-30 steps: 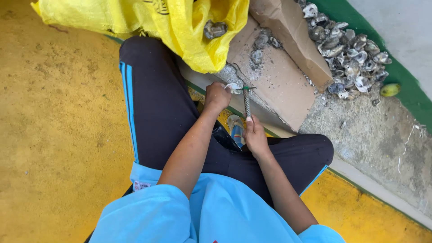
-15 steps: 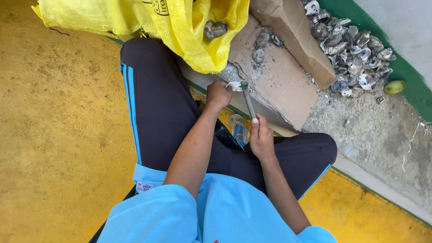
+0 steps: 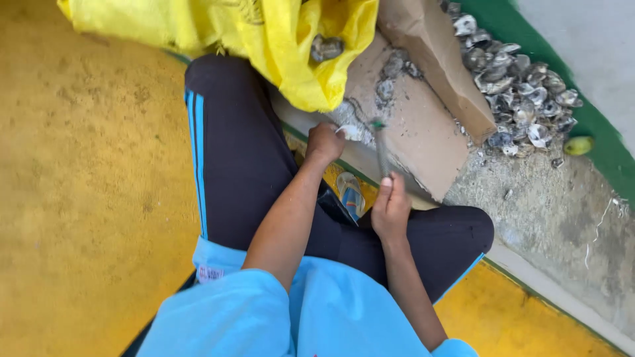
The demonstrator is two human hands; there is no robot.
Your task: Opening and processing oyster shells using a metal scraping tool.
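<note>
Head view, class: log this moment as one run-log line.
left hand: holds oyster shell on cardboard | right hand: grips metal tool, raised | shell pile: right | yellow sack: ahead

The person wears a light blue short-sleeved shirt (image 3: 311, 317), its loose fabric bunching in soft folds at the front. A small white tag with red marks sits near the hem on the left side. Below it are black track trousers (image 3: 245, 165), with two thin blue stripes running down the outer seam of the left leg and a blue edge along the right one. Both forearms are bare, and the left hand (image 3: 324, 142) and right hand (image 3: 391, 210) are ungloved.
</note>
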